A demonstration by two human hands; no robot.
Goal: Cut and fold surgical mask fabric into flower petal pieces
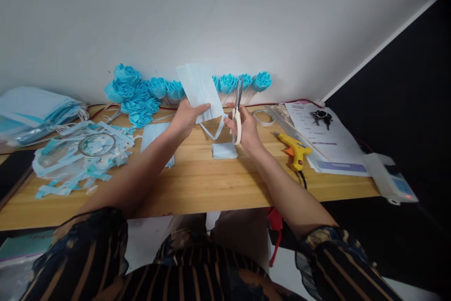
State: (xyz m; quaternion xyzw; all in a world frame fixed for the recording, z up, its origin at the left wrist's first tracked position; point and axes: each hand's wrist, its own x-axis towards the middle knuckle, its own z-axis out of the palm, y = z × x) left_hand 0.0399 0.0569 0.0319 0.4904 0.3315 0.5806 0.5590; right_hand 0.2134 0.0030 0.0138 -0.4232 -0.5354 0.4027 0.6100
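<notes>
Holds a pale blue face mask (199, 88) up over the far half of the wooden table (211, 188) with the left hand (186, 115), thumb on the near face and fingers curled behind, pinching the lower edge. Keeps it tilted, top corner leaning left, in front of the white wall. Trails 1 thin strip (213, 133) from the bottom of the mask, looping down between the 2 hands and ending near the right hand.

Grips a pair of scissors (238, 104) in the right hand (245, 127), fingers closed through the white handles, blades pointing straight up and parted only narrowly, just beside the right edge of the mask.

Directly below the hands, flat on the wood: 1 small folded pale blue piece (224, 150). To its left, partly under the left forearm: a flat pale blue sheet (155, 134).

Along the wall behind: a row of blue paper-like flowers (139, 96), bunched thickest at the left. Far left: a stack of masks (35, 106), and in front of it a pile of blue and white cuttings (70, 162).

Right of the hands: a roll of clear tape (264, 117), a yellow glue gun (295, 148) lying on its side, printed papers (331, 148) with a bunch of keys (321, 116) on top, and a white device (394, 182) at the table's right end.
</notes>
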